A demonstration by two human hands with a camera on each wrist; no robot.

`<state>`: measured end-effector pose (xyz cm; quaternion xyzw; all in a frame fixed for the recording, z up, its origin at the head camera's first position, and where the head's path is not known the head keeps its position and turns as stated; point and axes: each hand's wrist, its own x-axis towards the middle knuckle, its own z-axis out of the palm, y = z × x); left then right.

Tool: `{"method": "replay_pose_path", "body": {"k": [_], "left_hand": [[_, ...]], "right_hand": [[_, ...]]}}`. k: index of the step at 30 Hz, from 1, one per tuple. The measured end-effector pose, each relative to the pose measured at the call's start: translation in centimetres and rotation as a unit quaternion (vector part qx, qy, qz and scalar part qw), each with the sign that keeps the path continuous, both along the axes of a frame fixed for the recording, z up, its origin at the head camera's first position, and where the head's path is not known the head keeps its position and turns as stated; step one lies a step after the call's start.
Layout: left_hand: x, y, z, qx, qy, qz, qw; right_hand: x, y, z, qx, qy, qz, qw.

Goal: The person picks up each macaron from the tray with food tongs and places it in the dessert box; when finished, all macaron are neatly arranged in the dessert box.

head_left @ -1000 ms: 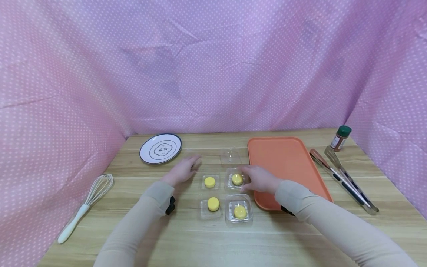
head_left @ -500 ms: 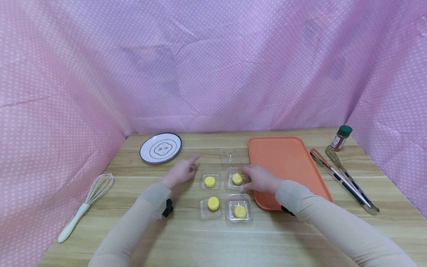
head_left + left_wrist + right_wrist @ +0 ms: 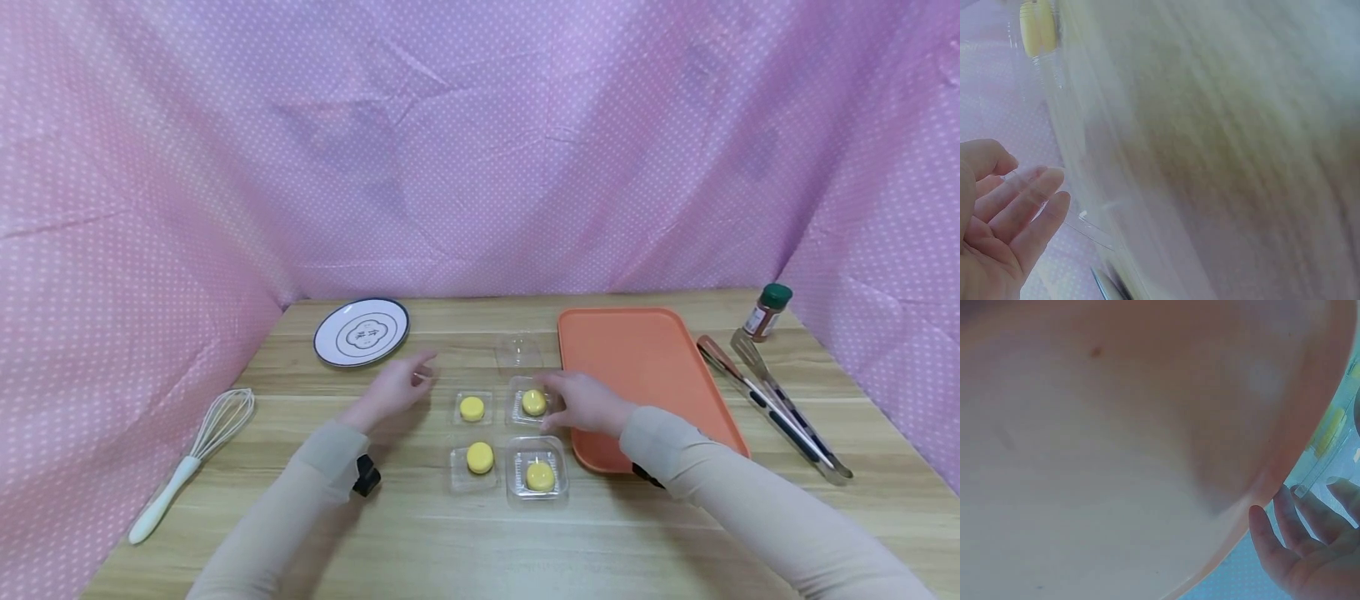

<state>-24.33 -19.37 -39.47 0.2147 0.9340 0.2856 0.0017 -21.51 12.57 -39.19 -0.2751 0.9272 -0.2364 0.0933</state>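
Observation:
In the head view my left hand [image 3: 393, 387] is left of the clear plastic boxes, fingers bent. The left wrist view shows it pinching a clear plastic lid [image 3: 1094, 236], whose edge crosses the fingers. My right hand [image 3: 588, 402] grips a clear plastic box [image 3: 516, 416] by its right side, thumb at the near edge and fingers at the far edge. A round yellow cake [image 3: 534, 403] sits in that box. Another box [image 3: 459, 400] stands to its left, with two more, a near left box [image 3: 468, 483] and a near right box [image 3: 517, 487], each with a yellow cake.
Another clear plastic piece [image 3: 517, 352] lies behind the boxes. An orange tray [image 3: 637, 350] lies beneath my right wrist. A patterned plate [image 3: 337, 337] is at the back left, a whisk [image 3: 183, 475] far left. Tongs [image 3: 772, 404], a spatula [image 3: 753, 354] and a green-capped jar [image 3: 765, 315] are at right.
My left hand has drawn back to the left, away from the boxes. My right hand stays on the back right box, and the cakes have not moved.

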Motion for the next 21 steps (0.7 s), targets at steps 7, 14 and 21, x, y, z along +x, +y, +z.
{"method": "replay_pose_path", "body": {"k": [7, 14, 21], "left_hand": [[0.2, -0.3, 0.5, 0.011, -0.005, 0.034, 0.9993], [0.2, -0.9, 1.0, 0.021, 0.016, 0.066, 0.9975], [0.1, -1.6, 0.9, 0.039, 0.022, 0.082, 0.9956]], "right_hand": [[0.1, -0.1, 0.2, 0.008, 0.003, -0.004, 1.0], [0.0, -0.3, 0.6, 0.016, 0.003, 0.003, 1.0], [-0.2, -0.4, 0.9, 0.036, -0.007, 0.007, 0.999]]}}
